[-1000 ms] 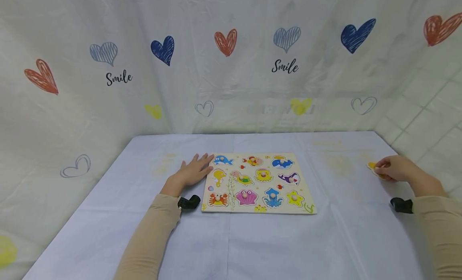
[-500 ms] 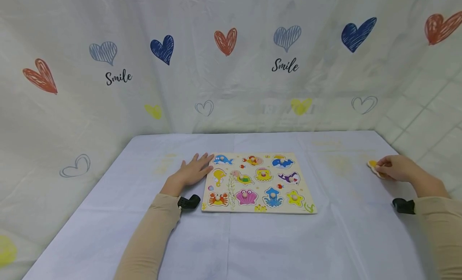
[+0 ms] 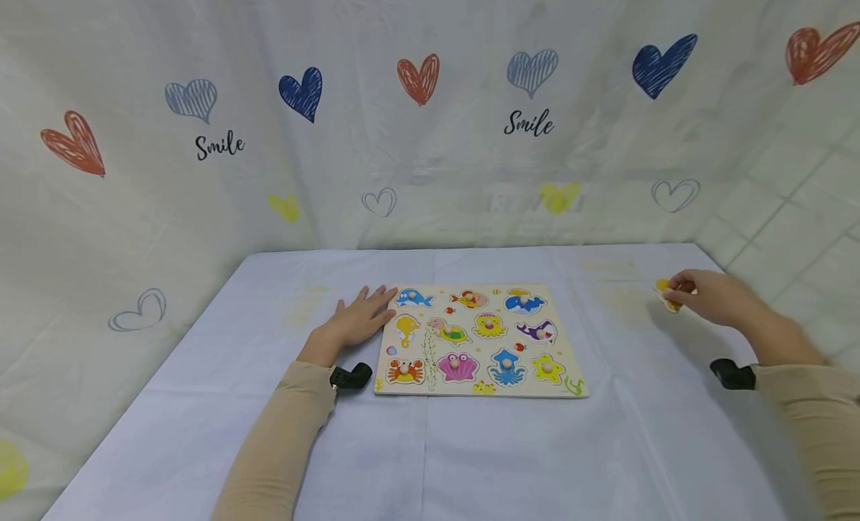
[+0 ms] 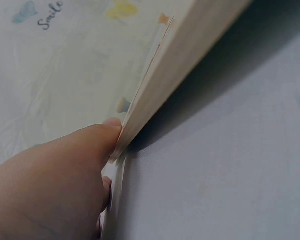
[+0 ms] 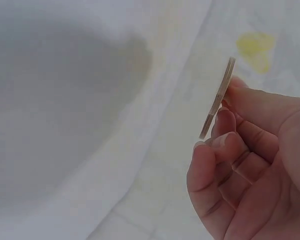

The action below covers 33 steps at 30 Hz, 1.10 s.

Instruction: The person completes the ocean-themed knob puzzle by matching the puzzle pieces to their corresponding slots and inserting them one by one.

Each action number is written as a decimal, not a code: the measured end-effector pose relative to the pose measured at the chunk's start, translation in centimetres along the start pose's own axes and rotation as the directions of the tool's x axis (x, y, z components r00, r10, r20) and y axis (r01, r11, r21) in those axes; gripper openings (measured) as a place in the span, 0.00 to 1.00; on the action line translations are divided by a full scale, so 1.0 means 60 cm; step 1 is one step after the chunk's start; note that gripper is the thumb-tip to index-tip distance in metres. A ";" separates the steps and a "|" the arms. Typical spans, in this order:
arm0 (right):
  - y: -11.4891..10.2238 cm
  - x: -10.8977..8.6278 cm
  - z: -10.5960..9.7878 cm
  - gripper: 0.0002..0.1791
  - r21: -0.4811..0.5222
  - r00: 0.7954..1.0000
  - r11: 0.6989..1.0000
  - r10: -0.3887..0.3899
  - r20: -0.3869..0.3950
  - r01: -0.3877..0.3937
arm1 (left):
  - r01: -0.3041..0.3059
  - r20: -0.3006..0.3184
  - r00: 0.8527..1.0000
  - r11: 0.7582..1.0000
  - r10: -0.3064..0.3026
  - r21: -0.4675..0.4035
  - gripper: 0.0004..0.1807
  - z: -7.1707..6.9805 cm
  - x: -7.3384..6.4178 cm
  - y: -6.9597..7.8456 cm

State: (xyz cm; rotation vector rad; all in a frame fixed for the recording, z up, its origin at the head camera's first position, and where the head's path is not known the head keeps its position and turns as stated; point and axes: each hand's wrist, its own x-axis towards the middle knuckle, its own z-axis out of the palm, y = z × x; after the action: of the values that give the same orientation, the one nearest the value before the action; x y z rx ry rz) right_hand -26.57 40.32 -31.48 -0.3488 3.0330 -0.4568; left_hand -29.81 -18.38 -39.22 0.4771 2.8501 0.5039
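A wooden peg puzzle board (image 3: 430,390) with sea animals lies flat on the table. My left hand (image 3: 357,319) rests at its upper left side, fingers spread, with the fingertips and thumb at the edge. In the left wrist view the thumb presses against the board's edge (image 4: 162,90). Far to the right, my right hand (image 3: 715,297) pinches a small yellow puzzle piece (image 3: 661,284) between thumb and fingers, above the tabletop. The right wrist view shows this piece edge-on as a thin wooden slab (image 5: 217,100). Its printed face is mostly hidden there.
Knobbed pieces such as a crab (image 3: 406,371), a pink shell (image 3: 458,367) and a starfish (image 3: 549,369) sit in the board. A yellow seahorse shape (image 3: 407,331) on it shows no knob. White cloth covers the table (image 3: 510,461); a curtain with hearts (image 3: 457,155) hangs behind.
The right hand has lifted the yellow puzzle piece off the table at the right and moved it up and leftward. The left hand and the board have stayed in place.
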 end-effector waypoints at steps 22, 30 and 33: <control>-0.227 0.051 0.036 0.12 0.184 0.997 0.980 -0.070 -0.027 0.074 | 0.001 0.005 1.000 1.000 -0.001 0.004 0.35 0.001 0.001 -0.001; -0.284 0.073 0.055 0.10 0.212 0.994 0.971 -0.112 -0.021 0.114 | 0.003 0.001 1.000 1.000 -0.003 0.002 0.35 0.002 0.000 0.000; -0.299 0.083 0.062 0.10 0.219 0.991 0.966 -0.134 -0.016 0.134 | 0.002 0.003 1.000 1.000 -0.002 0.000 0.35 0.002 0.000 0.000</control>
State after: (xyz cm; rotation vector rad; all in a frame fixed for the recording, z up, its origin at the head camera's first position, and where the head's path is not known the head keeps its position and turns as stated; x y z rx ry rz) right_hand -27.26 21.40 -29.81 -0.5412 2.9303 -0.7931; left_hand -29.78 -18.35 -39.30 0.4742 2.8475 0.5030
